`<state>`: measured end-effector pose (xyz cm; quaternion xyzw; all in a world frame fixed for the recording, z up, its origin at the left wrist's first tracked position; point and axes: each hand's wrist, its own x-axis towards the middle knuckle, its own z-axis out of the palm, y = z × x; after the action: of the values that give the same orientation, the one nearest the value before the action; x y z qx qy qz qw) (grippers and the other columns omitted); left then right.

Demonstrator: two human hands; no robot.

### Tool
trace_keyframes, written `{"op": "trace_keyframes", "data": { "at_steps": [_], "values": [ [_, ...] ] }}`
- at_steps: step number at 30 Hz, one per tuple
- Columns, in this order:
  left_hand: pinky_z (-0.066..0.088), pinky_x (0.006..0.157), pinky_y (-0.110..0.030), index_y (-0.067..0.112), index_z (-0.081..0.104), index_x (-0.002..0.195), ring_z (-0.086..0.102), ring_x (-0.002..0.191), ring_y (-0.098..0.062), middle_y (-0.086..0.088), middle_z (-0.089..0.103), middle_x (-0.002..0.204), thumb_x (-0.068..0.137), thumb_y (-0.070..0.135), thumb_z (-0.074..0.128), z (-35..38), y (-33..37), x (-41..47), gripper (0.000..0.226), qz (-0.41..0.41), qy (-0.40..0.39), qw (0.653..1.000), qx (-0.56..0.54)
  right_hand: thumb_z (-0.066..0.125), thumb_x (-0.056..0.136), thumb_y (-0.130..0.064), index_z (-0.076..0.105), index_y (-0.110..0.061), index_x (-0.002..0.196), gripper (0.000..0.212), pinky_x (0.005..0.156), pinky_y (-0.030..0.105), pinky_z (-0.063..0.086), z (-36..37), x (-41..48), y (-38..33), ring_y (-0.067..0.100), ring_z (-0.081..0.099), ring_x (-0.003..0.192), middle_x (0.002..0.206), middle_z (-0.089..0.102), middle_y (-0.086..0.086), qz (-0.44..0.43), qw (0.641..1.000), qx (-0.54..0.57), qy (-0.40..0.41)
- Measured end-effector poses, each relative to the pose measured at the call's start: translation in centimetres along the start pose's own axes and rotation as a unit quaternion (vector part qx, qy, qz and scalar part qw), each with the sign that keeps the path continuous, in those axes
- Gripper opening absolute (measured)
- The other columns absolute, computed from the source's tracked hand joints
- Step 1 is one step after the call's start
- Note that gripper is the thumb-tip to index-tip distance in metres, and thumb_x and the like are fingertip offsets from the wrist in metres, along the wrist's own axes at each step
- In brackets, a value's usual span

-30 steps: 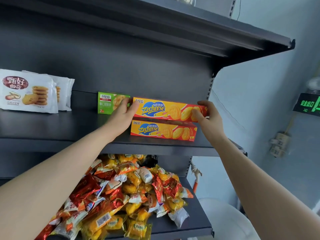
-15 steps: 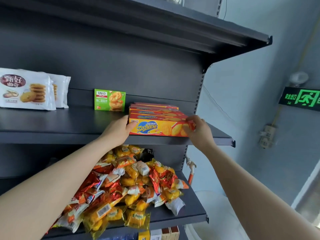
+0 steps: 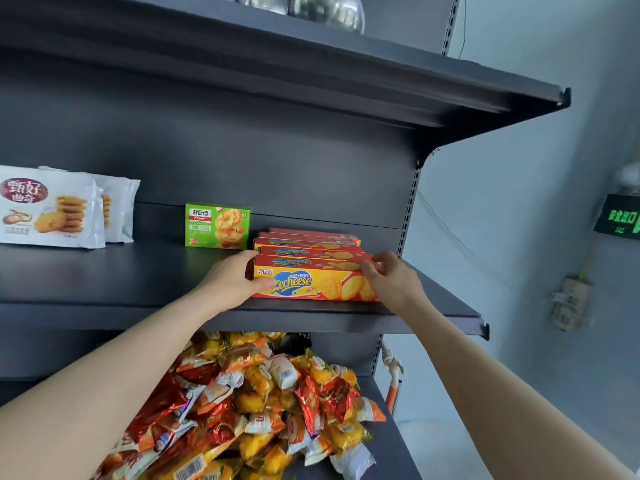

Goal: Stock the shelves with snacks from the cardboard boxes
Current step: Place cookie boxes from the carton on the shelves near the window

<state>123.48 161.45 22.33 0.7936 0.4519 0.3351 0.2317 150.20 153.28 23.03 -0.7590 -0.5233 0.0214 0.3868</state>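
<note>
1. The dark shelving unit fills the view; its middle shelf (image 3: 104,282) carries the boxed and bagged goods, with an upper shelf (image 3: 381,81) overhanging and a lower shelf (image 3: 391,455) beneath
2. On the lower shelf lies a loose heap of wrapped snacks (image 3: 256,407) in red, orange and yellow wrappers
3. At the left end of the middle shelf stand two white cookie bags (image 3: 52,209), one behind the other, faces forward
4. The front Zecheese box (image 3: 311,282) sits near the right end of the middle shelf, close to its front edge; its long axis runs left to right along the shelf, the printed yellow face turned toward the camera and the red top face up
5. Directly behind it, more Zecheese boxes (image 3: 308,242) lie in a row toward the back panel, all with the same left-right orientation
6. The left hand (image 3: 232,278) presses against the left end of the front box, its grip closed around that end with the thumb on the front face
7. The right hand (image 3: 391,282) holds the right end, its grip curled over the top corner
8. A green biscuit box (image 3: 217,225) stands upright just left of the rear boxes, face forward
</note>
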Motion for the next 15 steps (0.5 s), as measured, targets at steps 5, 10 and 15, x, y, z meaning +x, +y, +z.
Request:
{"op": "trace_keyframes", "data": {
  "at_steps": [5, 10, 15],
  "values": [
    [0.045, 0.083, -0.026, 0.021, 0.041, 0.144, 0.054, 0.106, -0.009, 0.002, 0.058, 0.13, 0.082, 0.031, 0.079, 0.3, -0.2, 1.4, 0.072, -0.027, -0.014, 0.999, -0.044, 0.048, 0.094, -0.062, 0.049, -0.023, 0.126, 0.05, 0.092, 0.041, 0.05, 0.2, 1.8, 1.1, 0.026, 0.059, 0.103, 0.112, 0.061, 0.002, 0.06, 0.995, 0.073, 0.005],
    [0.05, 0.087, -0.029, 0.022, 0.038, 0.142, 0.058, 0.11, -0.013, 0.002, 0.057, 0.129, 0.076, 0.033, 0.084, 0.3, -0.4, 2.3, 0.081, -0.042, -0.029, 0.998, -0.039, 0.046, 0.094, -0.06, 0.05, -0.021, 0.129, 0.053, 0.094, 0.044, 0.051, -0.5, 3.9, 1.4, 0.031, 0.061, 0.107, 0.119, 0.065, 0.01, 0.084, 0.994, 0.062, 0.02],
    [0.046, 0.098, -0.036, 0.023, 0.033, 0.148, 0.053, 0.115, -0.014, 0.004, 0.05, 0.133, 0.075, 0.054, 0.075, -0.5, 0.6, 3.0, 0.09, -0.049, 0.001, 0.996, -0.081, 0.041, 0.1, -0.047, 0.054, -0.019, 0.122, 0.038, 0.083, 0.038, 0.049, -0.7, 5.0, -0.1, 0.032, 0.059, 0.107, 0.117, 0.067, 0.006, -0.012, 0.995, -0.031, 0.089]
  ]
}}
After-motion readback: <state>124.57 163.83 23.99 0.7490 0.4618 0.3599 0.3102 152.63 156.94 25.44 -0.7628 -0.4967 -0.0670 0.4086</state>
